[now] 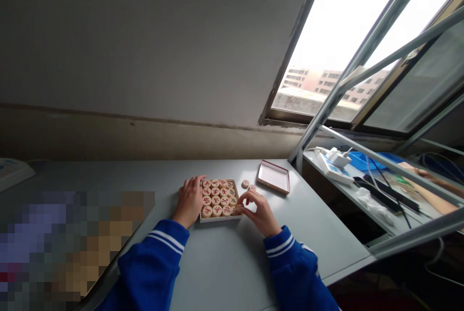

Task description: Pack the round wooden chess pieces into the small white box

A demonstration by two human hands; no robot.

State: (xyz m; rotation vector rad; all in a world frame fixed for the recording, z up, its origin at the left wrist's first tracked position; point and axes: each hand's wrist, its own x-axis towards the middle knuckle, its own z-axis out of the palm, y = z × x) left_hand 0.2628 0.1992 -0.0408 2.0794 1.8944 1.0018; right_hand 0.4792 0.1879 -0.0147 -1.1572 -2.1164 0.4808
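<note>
A shallow box [219,219] filled with several round wooden chess pieces [216,200], marked in red and dark characters, lies on the grey table [224,258]. My left hand [189,201] rests against the box's left side, fingers curled along its edge. My right hand [257,209] is at the box's right side, fingers pinched at a piece near the lower right corner. Two loose pieces [245,184] lie just right of the box. The box's lid [274,177] sits upturned farther right.
A window frame [326,103] stands at the table's far right corner. Beyond it, a second desk holds a white power strip [331,165], cables and a blue tray [366,160]; another person's arm [431,190] lies there. A blurred patch covers the left of the table.
</note>
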